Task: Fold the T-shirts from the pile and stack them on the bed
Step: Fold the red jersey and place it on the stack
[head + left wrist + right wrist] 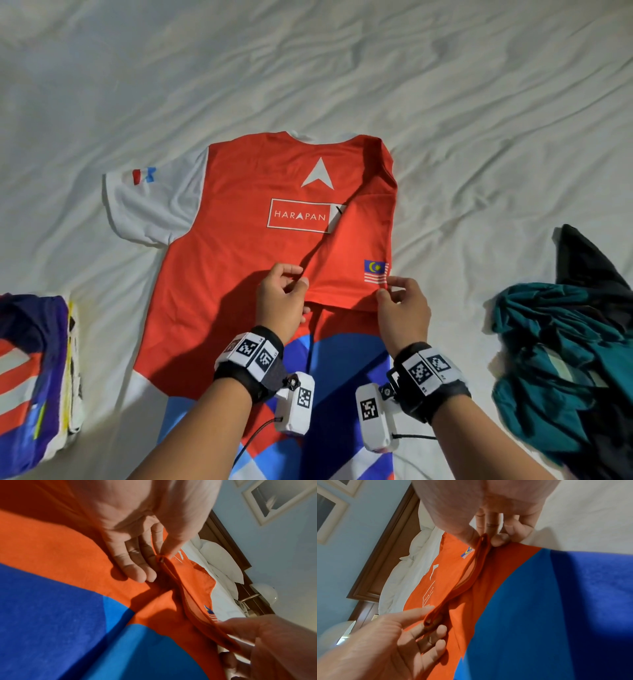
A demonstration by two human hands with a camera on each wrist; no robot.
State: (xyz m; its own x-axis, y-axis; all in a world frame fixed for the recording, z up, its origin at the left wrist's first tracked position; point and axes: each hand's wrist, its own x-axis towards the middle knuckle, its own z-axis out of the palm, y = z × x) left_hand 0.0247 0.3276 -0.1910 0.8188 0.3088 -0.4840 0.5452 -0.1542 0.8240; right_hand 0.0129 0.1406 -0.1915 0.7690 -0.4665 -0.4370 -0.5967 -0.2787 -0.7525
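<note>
Head view: both hands (342,301) pinch red T-shirt (260,219) sleeve hem; lower shirt cut off.

The T-shirt (246,219) lies flat in the middle of the bed (342,68), its folded-over sleeve edge pinched by the left hand (282,301) and the right hand (404,308), with the folded stack (34,370) at its left and the unfolded pile (561,359) at its right.

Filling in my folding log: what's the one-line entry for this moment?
stage: right sleeve folded in | left hand: pinches sleeve hem | right hand: pinches sleeve hem | red T-shirt: flat on bed | folded stack: left | unfolded pile: right
</note>
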